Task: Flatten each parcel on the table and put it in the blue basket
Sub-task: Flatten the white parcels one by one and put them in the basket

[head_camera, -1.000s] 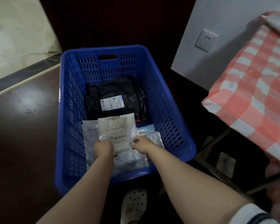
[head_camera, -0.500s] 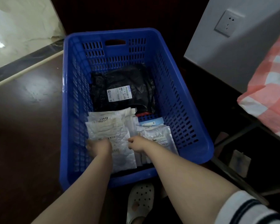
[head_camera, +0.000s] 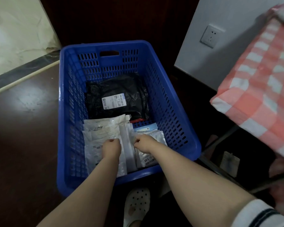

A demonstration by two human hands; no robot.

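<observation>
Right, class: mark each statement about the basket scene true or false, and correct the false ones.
1. Both hands are inside the blue plastic basket. True.
2. The black plastic parcel lies at the basket's far end. True.
3. The left hand rests on the black parcel. False: it is on a white plastic parcel.
4. The basket stands on the pink checked tablecloth. False: it stands on the dark floor.
5. The right hand holds a box. False: white parcels lie under it.

My way into the basket point(head_camera: 170, 102) is open from above; its walls hem both sides. The far half holds only a flat black parcel point(head_camera: 116, 95). The tabletop point(head_camera: 260, 89) overhangs right.
</observation>
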